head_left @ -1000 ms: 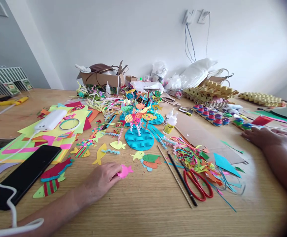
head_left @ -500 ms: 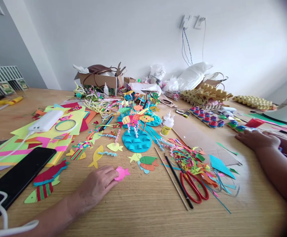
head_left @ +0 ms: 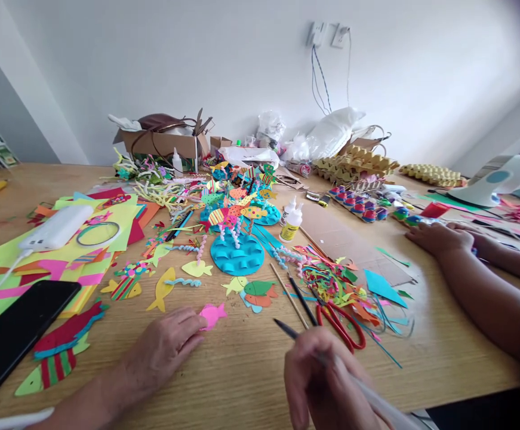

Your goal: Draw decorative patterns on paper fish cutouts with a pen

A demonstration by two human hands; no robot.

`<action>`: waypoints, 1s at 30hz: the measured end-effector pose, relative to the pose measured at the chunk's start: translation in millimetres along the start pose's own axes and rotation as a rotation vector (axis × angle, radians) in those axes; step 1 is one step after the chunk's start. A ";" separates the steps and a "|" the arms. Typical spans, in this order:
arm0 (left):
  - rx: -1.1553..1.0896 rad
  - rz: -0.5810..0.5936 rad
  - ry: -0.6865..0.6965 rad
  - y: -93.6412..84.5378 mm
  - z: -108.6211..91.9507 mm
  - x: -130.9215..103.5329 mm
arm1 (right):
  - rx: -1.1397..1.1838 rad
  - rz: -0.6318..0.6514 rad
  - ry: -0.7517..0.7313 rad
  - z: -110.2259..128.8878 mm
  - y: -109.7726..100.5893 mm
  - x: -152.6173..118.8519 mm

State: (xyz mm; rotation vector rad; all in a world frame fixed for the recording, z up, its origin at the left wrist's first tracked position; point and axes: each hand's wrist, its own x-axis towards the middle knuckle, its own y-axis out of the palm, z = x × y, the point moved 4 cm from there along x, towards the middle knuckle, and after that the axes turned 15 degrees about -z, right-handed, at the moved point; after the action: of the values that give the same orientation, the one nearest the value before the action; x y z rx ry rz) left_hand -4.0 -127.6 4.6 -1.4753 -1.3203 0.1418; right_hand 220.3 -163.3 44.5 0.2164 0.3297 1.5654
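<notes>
My left hand (head_left: pixel 165 346) rests on the table at lower left, its fingers together and their tips on the edge of a pink paper fish (head_left: pixel 215 315). Closed round a pen (head_left: pixel 285 328), my right hand (head_left: pixel 326 379) is raised in the lower middle; the pen's dark tip points up and left, clear of the fish. A yellow paper fish (head_left: pixel 163 290) lies just beyond my left hand. Farther on are overlapping green and orange paper fish (head_left: pixel 260 291) and a blue egg-carton base (head_left: pixel 236 253). Red-handled scissors (head_left: pixel 340 325) lie beyond my right hand.
Another person's arms (head_left: pixel 479 280) lean on the table at right. Paper scraps (head_left: pixel 331 275), glue bottles (head_left: pixel 291 222) and painted egg cartons (head_left: pixel 360 203) lie across the right side. A black phone (head_left: pixel 22 340) and paper sheets with a white power bank (head_left: pixel 56 227) are at left.
My right hand has come into view from below, holding the pen. My left hand keeps its fingers on the pink fish. The whole view has shifted slightly to the right.
</notes>
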 end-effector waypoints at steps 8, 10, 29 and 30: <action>0.012 0.007 0.002 -5.4 -0.2 -0.3 | -0.434 0.072 -0.217 -3.8 8.9 40.5; 0.017 0.017 -0.013 -8.3 2.0 0.1 | -0.503 0.094 -0.207 -1.1 11.5 44.6; 0.216 -0.043 0.262 -4.0 -3.0 2.5 | -0.473 0.138 -0.067 -10.2 48.8 75.2; 0.221 -0.043 0.265 -3.6 -3.6 2.5 | -0.465 0.139 -0.067 -11.9 50.3 75.3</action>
State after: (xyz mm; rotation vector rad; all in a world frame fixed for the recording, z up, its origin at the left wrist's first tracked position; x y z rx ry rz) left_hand -2.9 -128.8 10.1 -1.2313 -1.0840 0.0594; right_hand 167.1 -89.2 45.3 -0.0724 -0.1081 1.7215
